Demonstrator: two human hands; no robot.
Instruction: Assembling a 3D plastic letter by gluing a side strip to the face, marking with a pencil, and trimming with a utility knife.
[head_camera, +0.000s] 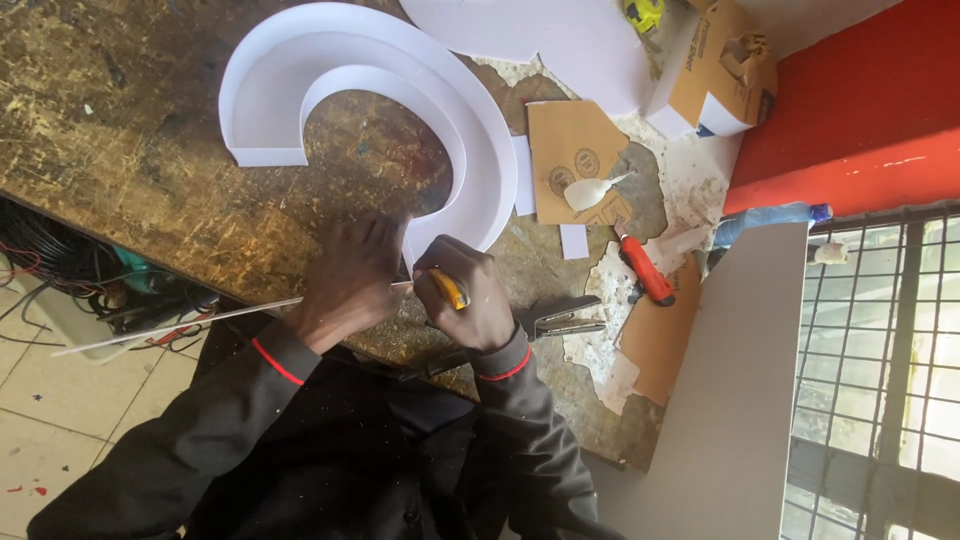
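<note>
White letter form (400, 90): a curved shape with raised side walls, lying on the scarred wooden workbench (130, 110), its lower end right at the hands.
Strip (180, 322): a long thin white strip runs from the form's end out past the bench edge to the left.
Left hand (345, 280): palm down, fingers pressed flat on the strip and the form's end, pinning both.
Right hand (470, 295): fist closed around a yellow-handled knife (450, 290); the blade tip is hidden.
Doing it well: I judge that steady pressure close to the cut, fingers kept behind the blade line, and light repeated passes would suit.
Nearby: red knife (645, 270), pliers (560, 318), sandpaper sheet (570, 155).
</note>
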